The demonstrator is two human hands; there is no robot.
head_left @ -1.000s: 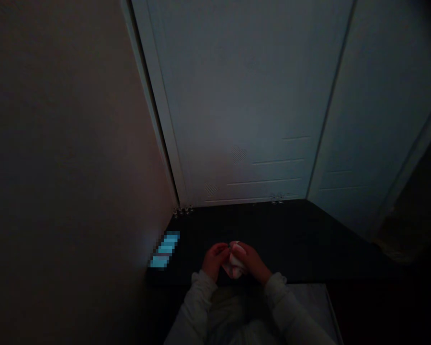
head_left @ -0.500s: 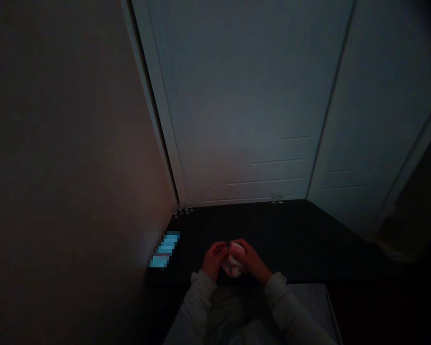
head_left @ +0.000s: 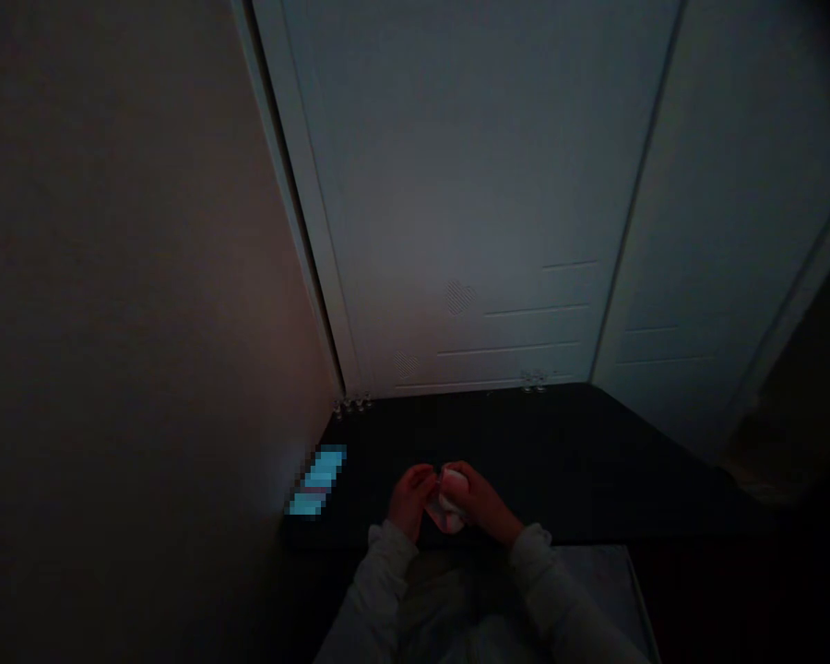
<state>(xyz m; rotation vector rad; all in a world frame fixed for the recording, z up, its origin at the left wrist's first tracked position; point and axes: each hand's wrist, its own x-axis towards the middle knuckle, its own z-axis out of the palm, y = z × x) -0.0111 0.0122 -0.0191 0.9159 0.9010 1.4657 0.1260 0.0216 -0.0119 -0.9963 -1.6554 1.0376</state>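
Note:
Low in the middle of the head view, my two hands meet above the black tabletop [head_left: 560,461]. My right hand [head_left: 485,505] is closed around a crumpled whitish cloth or tissue [head_left: 448,522], part of which hangs below the fingers and glows pinkish. Beside it, my left hand [head_left: 409,503] has its fingers bent in a pinch against the cloth's left side. A tiny shiny thing seems to show between the fingertips, but the dim light hides what it is.
Several small clear objects [head_left: 352,404] stand at the back left corner, and more small clear objects [head_left: 534,381] at the back edge. A blurred-out lit screen [head_left: 316,480] lies by the left wall [head_left: 180,369]. White panels [head_left: 470,184] rise behind the table.
My right fingers have shifted slightly over the cloth. Both hands otherwise keep their place, and the objects on the table have not moved.

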